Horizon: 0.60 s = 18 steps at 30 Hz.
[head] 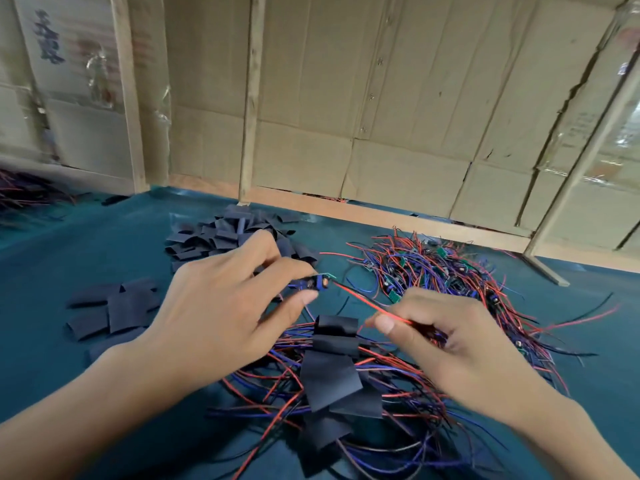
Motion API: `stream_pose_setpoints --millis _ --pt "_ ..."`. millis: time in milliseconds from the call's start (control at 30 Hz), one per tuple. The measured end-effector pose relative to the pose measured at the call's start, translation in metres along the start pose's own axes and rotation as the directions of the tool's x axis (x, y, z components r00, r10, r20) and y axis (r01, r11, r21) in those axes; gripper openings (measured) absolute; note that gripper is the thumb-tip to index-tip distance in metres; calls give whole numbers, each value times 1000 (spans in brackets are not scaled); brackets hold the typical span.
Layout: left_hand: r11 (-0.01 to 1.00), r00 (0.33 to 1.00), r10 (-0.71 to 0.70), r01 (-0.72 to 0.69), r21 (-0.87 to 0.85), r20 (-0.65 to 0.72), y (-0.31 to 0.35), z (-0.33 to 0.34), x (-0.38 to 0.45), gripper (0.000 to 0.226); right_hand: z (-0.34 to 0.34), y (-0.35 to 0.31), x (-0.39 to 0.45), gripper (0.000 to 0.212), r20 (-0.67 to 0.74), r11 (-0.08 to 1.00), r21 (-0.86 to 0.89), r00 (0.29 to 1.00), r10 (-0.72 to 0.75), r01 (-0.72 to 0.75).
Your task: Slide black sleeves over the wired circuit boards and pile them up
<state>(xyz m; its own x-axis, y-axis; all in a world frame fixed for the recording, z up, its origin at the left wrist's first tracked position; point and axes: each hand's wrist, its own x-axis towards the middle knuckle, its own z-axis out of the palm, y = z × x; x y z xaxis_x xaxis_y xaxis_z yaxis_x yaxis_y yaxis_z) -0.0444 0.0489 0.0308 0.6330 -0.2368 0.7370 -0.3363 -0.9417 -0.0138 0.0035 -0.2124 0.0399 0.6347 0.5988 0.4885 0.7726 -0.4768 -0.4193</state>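
Note:
My left hand (221, 299) pinches a small wired circuit board (317, 283) between thumb and fingers, above the green table. Its red wire (367, 303) runs to my right hand (446, 344), which pinches it between thumb and curled fingers. Below the hands lies a pile of sleeved boards (332, 368), black sleeves over red, blue and black wires. A heap of empty black sleeves (221, 233) lies behind my left hand. Bare wired boards (443, 268) are tangled at the right.
A few loose black sleeves (114, 310) lie at the left on the green table cover (104, 244). More wires (24, 192) sit at the far left edge. Cardboard panels and wooden posts (251, 98) wall off the back; a slanted post foot (547, 268) rests at the right.

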Motion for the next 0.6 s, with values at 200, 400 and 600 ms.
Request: stream_pose_setpoints --millis 200,400,600 --pt "998 995 -29 24 54 91 -3 1 1 35 -6 -3 -4 30 280 970 217 959 44 -108" --pt "911 961 -74 173 -375 265 -4 11 -7 71 -17 1 -1 30 295 763 616 955 8 -197" --pt "839 976 -24 136 -527 214 0 27 -9 69 0 -1 3 26 137 192 963 958 252 -188"
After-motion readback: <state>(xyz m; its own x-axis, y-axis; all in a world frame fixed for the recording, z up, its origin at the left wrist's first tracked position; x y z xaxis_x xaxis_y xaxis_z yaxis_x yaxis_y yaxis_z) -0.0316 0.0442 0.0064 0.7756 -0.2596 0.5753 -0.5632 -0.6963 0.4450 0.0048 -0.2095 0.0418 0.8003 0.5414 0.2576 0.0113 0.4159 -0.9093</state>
